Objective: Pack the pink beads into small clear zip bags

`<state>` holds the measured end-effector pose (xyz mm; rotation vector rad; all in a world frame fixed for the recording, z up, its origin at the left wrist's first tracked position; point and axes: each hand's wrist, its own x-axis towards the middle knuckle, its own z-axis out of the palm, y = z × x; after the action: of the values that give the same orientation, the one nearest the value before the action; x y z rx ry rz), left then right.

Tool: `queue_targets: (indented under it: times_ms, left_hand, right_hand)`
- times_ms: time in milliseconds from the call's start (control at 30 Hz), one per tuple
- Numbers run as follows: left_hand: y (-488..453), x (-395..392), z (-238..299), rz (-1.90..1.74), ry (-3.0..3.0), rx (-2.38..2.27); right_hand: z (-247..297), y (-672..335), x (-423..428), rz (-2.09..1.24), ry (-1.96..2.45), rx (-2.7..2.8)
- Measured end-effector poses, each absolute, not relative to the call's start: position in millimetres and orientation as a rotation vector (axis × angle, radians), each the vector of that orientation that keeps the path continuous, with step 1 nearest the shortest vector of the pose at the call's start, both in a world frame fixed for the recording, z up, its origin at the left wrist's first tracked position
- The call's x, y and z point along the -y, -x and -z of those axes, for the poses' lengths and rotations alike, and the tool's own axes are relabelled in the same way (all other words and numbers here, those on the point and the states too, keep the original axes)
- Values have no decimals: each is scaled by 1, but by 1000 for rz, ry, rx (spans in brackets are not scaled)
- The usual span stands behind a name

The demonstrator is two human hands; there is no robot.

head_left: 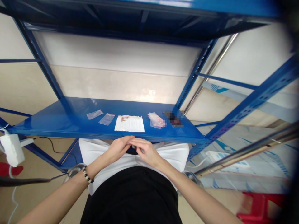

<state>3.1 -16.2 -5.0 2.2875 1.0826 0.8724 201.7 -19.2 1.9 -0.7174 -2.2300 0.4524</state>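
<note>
Small dark thing [133, 146] sits pinched between your left hand [119, 148] and right hand [146, 151], held close together just under the blue shelf [58, 122] edge, with the white paper [130, 124] straight ahead, equally near both.

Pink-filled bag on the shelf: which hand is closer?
Right. The right hand sits below the pink-filled bag, slightly to its left, in front of the shelf edge; the left hand lies farther left, below the white sheet.
</note>
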Motion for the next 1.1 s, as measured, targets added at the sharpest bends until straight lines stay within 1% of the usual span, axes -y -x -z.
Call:
queue_targets:
  times_ms: [200, 400, 600, 767, 967, 1100]
  left_hand:
    - [-2, 13, 17, -862, -2454, -1089]
    - [-2, 22, 17, -828, -2616, -1027]
    - [-4, 18, 16, -747, -2738, -939]
    - [2, 14, 9, -690, -2709, -894]
    - [1, 15, 5, -725, -2700, -996]
    - [-8, 22, 6, -598, -2796, -1026]
  right_hand:
    - [-6, -201, 21, -403, 619, 2364]
    - [-13, -198, 34, -449, 636, 2504]
    - [-11, -198, 35, -327, 705, 2587]
    - [-16, -201, 35, -227, 690, 2709]
    - [-24, -200, 36, -201, 608, 2718]
    - [-15, -198, 38, -180, 663, 2793]
